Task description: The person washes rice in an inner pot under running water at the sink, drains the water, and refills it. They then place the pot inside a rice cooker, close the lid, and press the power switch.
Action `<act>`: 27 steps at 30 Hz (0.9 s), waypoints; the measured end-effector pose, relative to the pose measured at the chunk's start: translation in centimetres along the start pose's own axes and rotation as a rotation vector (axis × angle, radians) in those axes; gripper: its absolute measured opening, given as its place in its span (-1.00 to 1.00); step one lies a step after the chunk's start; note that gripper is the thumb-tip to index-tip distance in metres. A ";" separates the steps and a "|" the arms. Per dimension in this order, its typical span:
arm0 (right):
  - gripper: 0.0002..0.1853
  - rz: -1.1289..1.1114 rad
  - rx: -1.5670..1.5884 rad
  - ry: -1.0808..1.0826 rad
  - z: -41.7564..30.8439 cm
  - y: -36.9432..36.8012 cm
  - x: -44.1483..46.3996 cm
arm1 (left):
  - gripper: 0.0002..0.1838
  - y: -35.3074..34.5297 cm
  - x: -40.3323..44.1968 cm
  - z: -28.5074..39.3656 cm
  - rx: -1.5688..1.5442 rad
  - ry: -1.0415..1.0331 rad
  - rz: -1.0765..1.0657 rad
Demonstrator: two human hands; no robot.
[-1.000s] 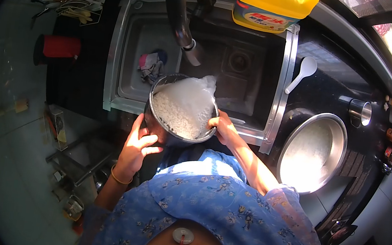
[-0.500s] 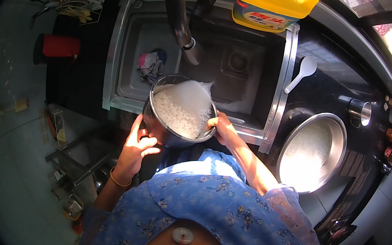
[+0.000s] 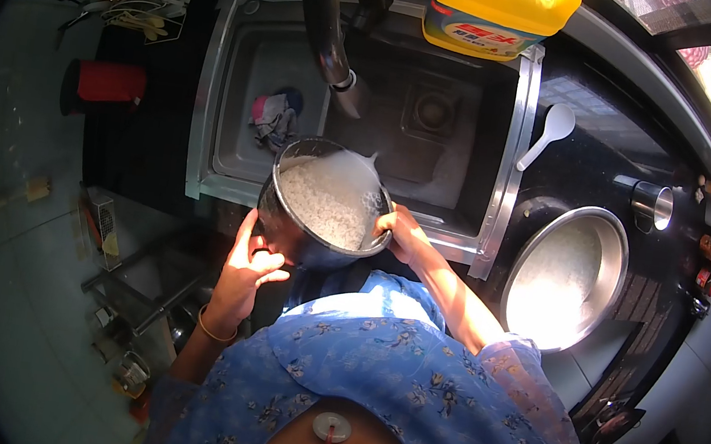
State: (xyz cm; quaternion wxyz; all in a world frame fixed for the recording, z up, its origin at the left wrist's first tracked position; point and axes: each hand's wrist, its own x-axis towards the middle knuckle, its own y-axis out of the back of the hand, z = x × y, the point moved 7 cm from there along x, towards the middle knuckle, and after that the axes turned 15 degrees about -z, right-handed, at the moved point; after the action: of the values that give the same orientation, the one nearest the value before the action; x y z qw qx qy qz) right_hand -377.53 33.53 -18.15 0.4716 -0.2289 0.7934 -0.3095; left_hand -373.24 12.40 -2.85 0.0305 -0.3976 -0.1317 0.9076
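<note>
The round, dark metal pot (image 3: 291,236) is tilted at the near edge of the steel-rimmed double sink (image 3: 499,196), mouth leaning toward one o'clock, where cloudy water meets the rim. In it lie loose white rice grains (image 3: 322,204), banked toward seven o'clock. The right hand (image 3: 405,235) is closed on the rim at about four o'clock, thumb over the edge; the left hand (image 3: 242,275) is fairly wide, fingers spread against the outer wall at eight o'clock.

Judging by its load, the pot should feel heavy and bottom-weighted, its wall stiff, its wet rim slippery. The grains would slide and the water shift quickly with any steeper lean. The soundest hold seems to be opposite sides, three and nine o'clock, with one palm low under the wall; a rim pinch alone could twist. Nothing about it looks fragile, though soaked grains may break if pressed hard
</note>
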 end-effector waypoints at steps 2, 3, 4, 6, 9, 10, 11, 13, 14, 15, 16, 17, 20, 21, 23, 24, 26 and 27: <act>-0.77 0.004 0.007 -0.007 0.0 0.1 0.0 | -0.11 -0.1 -0.1 0.1 0.015 0.005 -0.002; -0.76 -0.012 0.010 -0.006 0.1 0.2 0.2 | -0.11 -0.1 -0.1 0.2 0.014 0.005 -0.002; -0.76 -0.027 0.012 -0.005 0.2 0.3 0.3 | -0.11 -0.2 -0.1 0.3 0.010 0.006 -0.003; -0.76 -0.020 0.011 -0.014 0.4 0.5 0.6 | -0.11 -0.2 -0.1 0.4 0.005 0.006 -0.004; -0.74 -0.009 0.006 -0.021 0.2 0.5 0.5 | -0.11 -0.1 0.0 0.4 0.001 -0.011 -0.022; -0.73 -0.005 0.002 -0.018 0.1 0.4 0.5 | -0.12 0.0 0.1 0.3 0.015 -0.004 -0.024; -0.73 -0.005 -0.001 -0.018 0.1 0.5 0.5 | -0.13 0.2 0.3 0.2 0.028 0.003 -0.026; -0.62 -0.030 -0.183 0.050 -0.9 0.5 0.6 | -0.15 1.0 1.1 -0.7 -0.035 -0.005 -0.074; -0.62 -0.031 -0.191 0.051 -1.1 0.1 0.5 | -0.17 1.2 1.7 -1.4 -0.097 -0.012 -0.124; -0.56 0.064 -0.328 0.119 -2.6 -0.5 0.0 | -0.23 1.0 2.5 -1.7 -0.103 -0.042 -0.194; -0.50 0.160 -0.465 0.189 -3.8 -0.7 -0.5 | -0.25 1.1 3.3 -2.2 -0.144 -0.036 -0.182; -0.50 0.163 -0.477 0.195 -4.2 -0.7 -0.5 | -0.27 0.9 4.2 -2.7 -0.185 -0.032 -0.174; -0.38 0.194 -0.617 0.276 -6.3 0.2 -0.4 | -0.26 0.7 7.0 -4.0 -0.270 -0.053 -0.140; -0.38 0.196 -0.635 0.282 -7.2 0.3 -0.4 | -0.27 0.5 7.7 -4.1 -0.247 -0.054 -0.118; -0.34 0.129 -0.597 0.265 -8.4 0.2 -0.1 | -0.33 0.2 8.8 -4.0 -0.302 -0.112 -0.083; -0.30 0.029 -0.607 0.281 -9.4 -0.2 -0.1 | -0.30 0.4 9.4 -4.4 -0.331 -0.120 -0.057; -0.26 0.038 -0.594 0.223 -10.9 0.6 0.9 | -0.26 0.7 10.2 -5.2 -0.370 -0.137 -0.034; -0.23 0.046 -0.564 0.164 -11.7 1.1 1.7 | -0.21 0.8 10.5 -5.2 -0.365 -0.155 -0.019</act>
State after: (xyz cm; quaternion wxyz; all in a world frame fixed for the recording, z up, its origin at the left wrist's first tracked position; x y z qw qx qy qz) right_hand -388.72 36.41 -15.68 0.3305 -0.3069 0.8886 -0.0836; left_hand -376.51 14.40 -13.93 -0.0436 -0.3239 -0.2996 0.8963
